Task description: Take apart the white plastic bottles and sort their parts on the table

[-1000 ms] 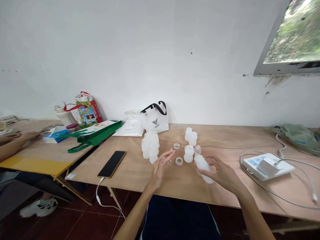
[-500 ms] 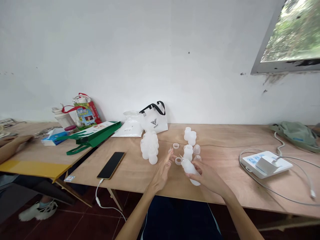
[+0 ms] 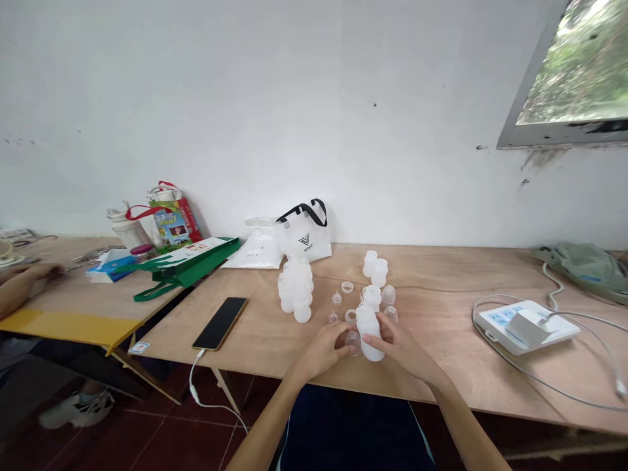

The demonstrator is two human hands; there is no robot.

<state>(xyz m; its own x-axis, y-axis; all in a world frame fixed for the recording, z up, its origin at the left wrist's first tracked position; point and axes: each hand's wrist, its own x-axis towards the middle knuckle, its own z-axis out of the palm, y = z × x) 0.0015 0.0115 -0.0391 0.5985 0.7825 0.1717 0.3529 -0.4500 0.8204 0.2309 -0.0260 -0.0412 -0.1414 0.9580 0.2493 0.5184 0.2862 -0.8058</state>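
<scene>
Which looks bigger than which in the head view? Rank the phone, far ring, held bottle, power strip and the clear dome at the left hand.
1. Power strip
2. Held bottle and phone: too alike to rank
3. Clear dome
4. Far ring

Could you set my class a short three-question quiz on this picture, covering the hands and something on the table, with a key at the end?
1. What does the right hand hold?
A) a green bag
B) a white bottle
C) a blue box
2. True or false: the left hand touches a clear dome-shaped cap.
3. Fill the gap: a ____ cable is plugged into the phone.

Key: 1. B; 2. true; 3. white.
</scene>
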